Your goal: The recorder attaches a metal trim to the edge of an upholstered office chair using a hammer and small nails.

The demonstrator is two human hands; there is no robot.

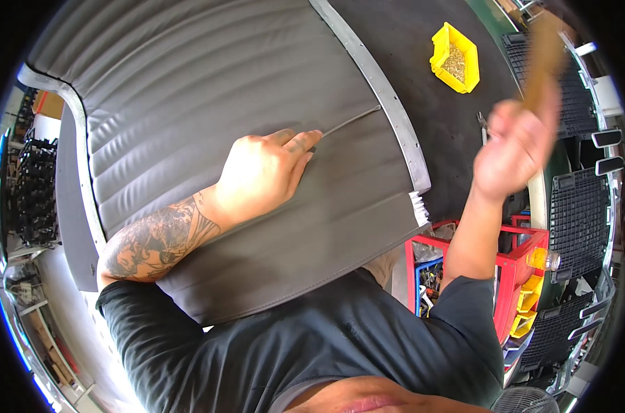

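Note:
A large dark grey padded panel (209, 124) with sewn ridges lies in front of me, edged by a pale metal strip (374, 76) with small holes. My left hand (267, 165) rests on the padding, fingers closed on a thin metal rod (351, 122). The rod's far tip meets the inner side of the right-hand strip. Raised at the right, my right hand (513, 148) is closed around a tan, wood-coloured stick-like tool (545, 58); motion blurs it, so its exact kind is unclear.
On the dark table at the far right stands a yellow bin (455, 58) of small brass-coloured pieces. A metal tool (484, 127) lies near my right hand. Close to my right side is a red-framed cart (508, 265) with tools and yellow bins; black grid panels (577, 220) stand beyond.

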